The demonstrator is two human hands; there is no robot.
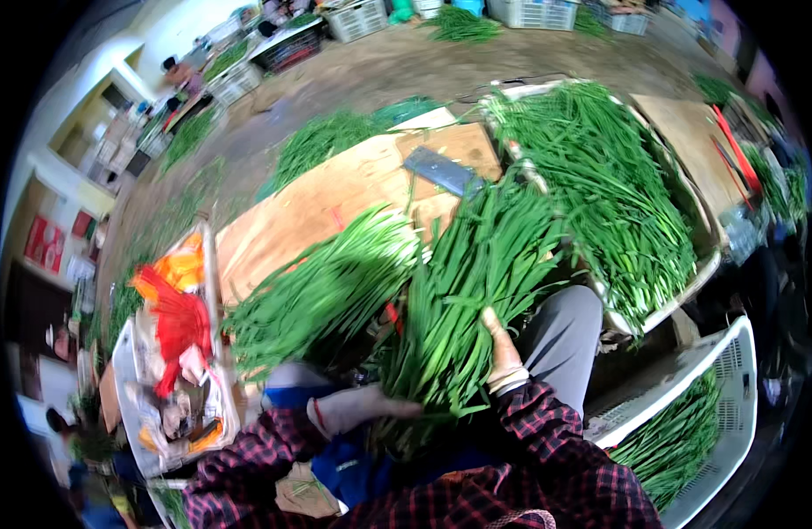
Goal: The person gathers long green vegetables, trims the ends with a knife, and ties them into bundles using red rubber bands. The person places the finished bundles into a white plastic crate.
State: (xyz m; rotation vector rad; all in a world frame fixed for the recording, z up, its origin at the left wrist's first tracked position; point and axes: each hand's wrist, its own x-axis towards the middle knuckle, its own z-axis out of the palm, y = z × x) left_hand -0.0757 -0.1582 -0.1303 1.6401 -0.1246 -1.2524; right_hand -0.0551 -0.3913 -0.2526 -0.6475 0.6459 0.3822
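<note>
A large bunch of garlic chives [463, 291] hangs over my lap, its leaves loosely spread. My right hand [505, 353] grips the bunch's right side, the thumb on top and the other fingers hidden behind the leaves. My left hand [362, 411], smeared by motion, holds the bunch at its lower left, with a thumb lying across the leaf ends. Just left of it, a second pile of chives [322, 286] lies on the wooden board [287, 225], pale stems toward the middle. A dark flat blade-like slab [443, 171] rests at the board's far end.
At the right stands a crate [714, 264] heaped with chives [600, 176]. Nearer is a white plastic basket [737, 379] with more greens. A white bin [225, 379] at the left holds red ties [178, 313] and orange bags. More chives [322, 141] lie beyond the board.
</note>
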